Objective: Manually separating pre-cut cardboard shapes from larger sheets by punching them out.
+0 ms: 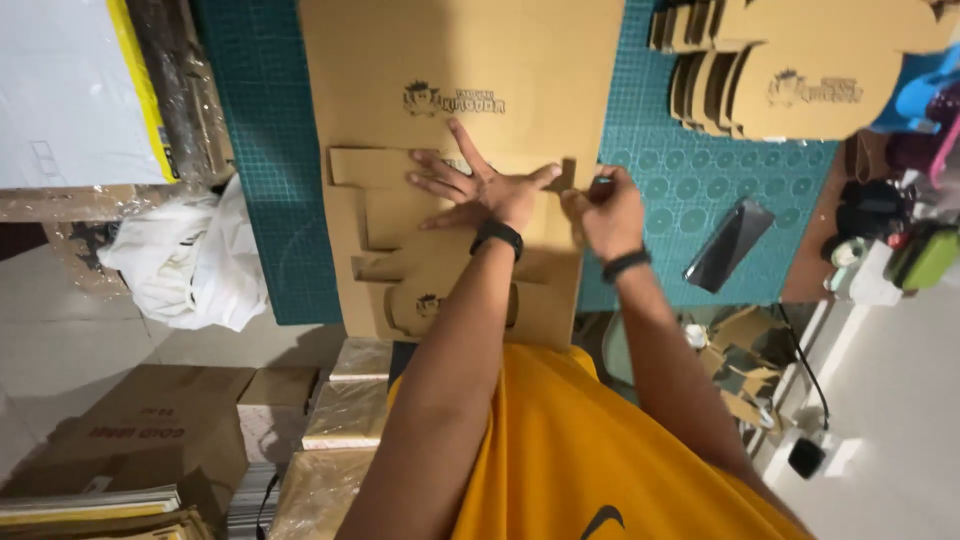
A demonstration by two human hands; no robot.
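My left hand (478,182) lies flat with fingers spread on a cut-out brown cardboard template (400,215), pressing it onto a large brown cardboard sheet (460,50). My right hand (605,212) is closed around a small pen-like tool (600,182) at the template's right edge, beside my left thumb. A black band is on each wrist. The sheet rests on a teal cutting mat (700,160).
A stack of cut cardboard shapes (790,70) lies at the mat's far right. A black phone (728,245) rests on the mat. A white bag (190,255) sits at left. Cardboard boxes (160,430) and scraps are on the floor below.
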